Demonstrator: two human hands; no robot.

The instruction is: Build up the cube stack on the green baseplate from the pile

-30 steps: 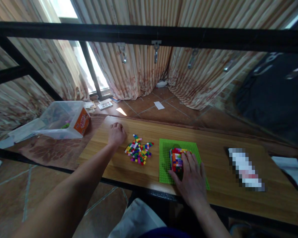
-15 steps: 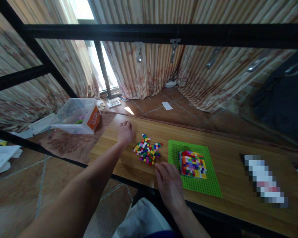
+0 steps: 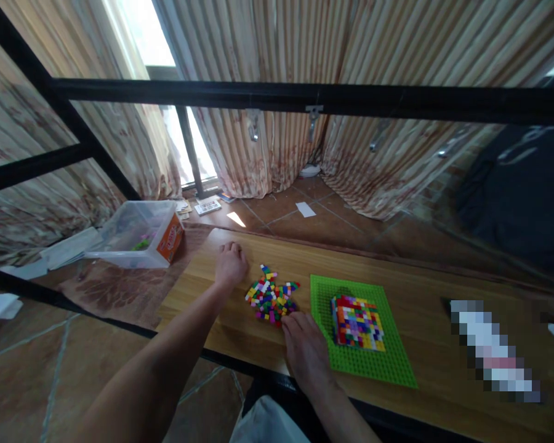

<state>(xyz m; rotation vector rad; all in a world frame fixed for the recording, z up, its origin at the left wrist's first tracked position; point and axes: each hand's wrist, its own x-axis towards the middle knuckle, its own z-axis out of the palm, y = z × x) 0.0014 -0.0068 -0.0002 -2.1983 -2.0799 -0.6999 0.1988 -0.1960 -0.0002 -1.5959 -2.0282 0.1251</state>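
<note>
A loose pile of small multicoloured toy bricks (image 3: 270,295) lies on the wooden table. Left of it, my left hand (image 3: 231,263) rests on the tabletop, fingers curled in; no brick shows in it. My right hand (image 3: 307,351) is at the pile's near right edge, back of the hand up, fingers together and bent down among the closest bricks. Whatever its fingertips hold, if anything, is hidden. To its right lies a green studded baseplate (image 3: 392,366), bearing a block of many-coloured bricks (image 3: 357,323) built up in layers.
A blurred-out flat object (image 3: 493,354) lies on the table's right side. A clear plastic bin (image 3: 133,237) with an orange label stands on the floor at the left. A black metal bar (image 3: 277,97) crosses in front of the curtains (image 3: 286,160). Papers lie on the tiled floor.
The camera view has tilted up, so everything sits lower in the picture. My right hand has shifted slightly left against the bricks. My left hand stays in place on the table.
</note>
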